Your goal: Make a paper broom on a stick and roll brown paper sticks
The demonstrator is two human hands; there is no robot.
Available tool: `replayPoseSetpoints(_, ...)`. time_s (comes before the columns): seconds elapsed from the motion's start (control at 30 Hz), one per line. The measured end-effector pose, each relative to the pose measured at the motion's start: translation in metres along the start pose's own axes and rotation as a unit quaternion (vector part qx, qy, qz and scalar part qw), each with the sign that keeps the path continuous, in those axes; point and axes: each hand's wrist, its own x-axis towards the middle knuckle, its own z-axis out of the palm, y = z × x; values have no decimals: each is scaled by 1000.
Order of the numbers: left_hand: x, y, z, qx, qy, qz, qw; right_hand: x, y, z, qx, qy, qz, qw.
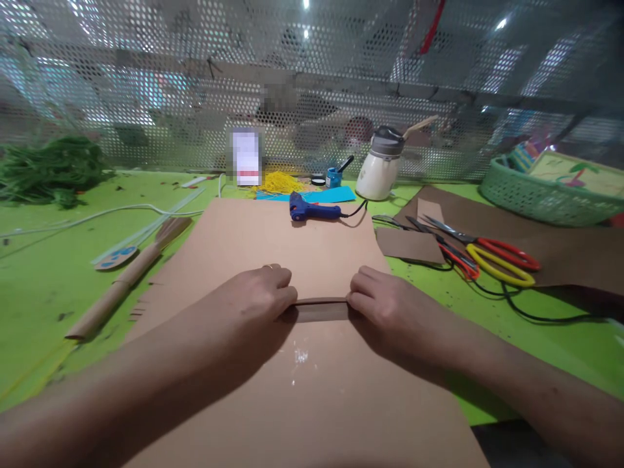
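Note:
Between my two hands runs a narrow brown paper strip, with a folded or raised far edge. My left hand pinches its left end, fingers closed. At the opposite end my right hand grips it with curled fingers. Beneath lies a large light-brown cardboard sheet, marked by shiny, clear glue-like spots just below the strip. A blue hot glue gun rests on the sheet's far part, its black cord trailing right.
Right of the sheet lie red-and-yellow-handled scissors, a small brown card and a green basket. A white bottle stands at the back. On the left are a rolled paper tube and green strands.

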Motion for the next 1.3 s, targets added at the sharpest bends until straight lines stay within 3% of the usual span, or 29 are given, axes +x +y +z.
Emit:
replayPoseSetpoints(0.13, -2, 6, 0, 61, 8, 60, 996, -1, -3, -3, -35, -16, -24, 999)
replayPoseSetpoints(0.3, 0, 2, -5, -18, 11, 15, 1000, 1, -13, -7, -86, -41, -52, 994)
replayPoseSetpoints(0.43, 6, 0, 3, -26, 28, 40, 998, 1, -17, -5, -79, -27, -27, 996)
replayPoseSetpoints(0.57, 10, 0, 9, -118, -15, -59, 991, 2, -19, -6, -42, 10, -4, 999)
replayPoseSetpoints(0.67, 14, 1, 2, -234, -75, -130, 961, 3, -22, -7, -36, 37, 3, 999)
replayPoseSetpoints(0.83, 19, 1, -11, -343, -138, -181, 912, 5, -25, -4, -30, 51, 11, 998)
replayPoseSetpoints(0.97, 20, -1, -10, -348, -136, -196, 907, 8, -22, -7, 65, 70, 47, 994)
replayPoseSetpoints(1.07, 18, -2, -4, -348, -137, -193, 907, 9, -18, -15, 183, 100, 84, 974)
replayPoseSetpoints(1.2, 10, 7, 4, -327, -74, -158, 929, 12, -16, -20, 279, 106, 106, 949)
replayPoseSetpoints(1.3, 6, 19, 2, -334, -34, -150, 930, 14, -18, -19, 308, 60, 128, 941)
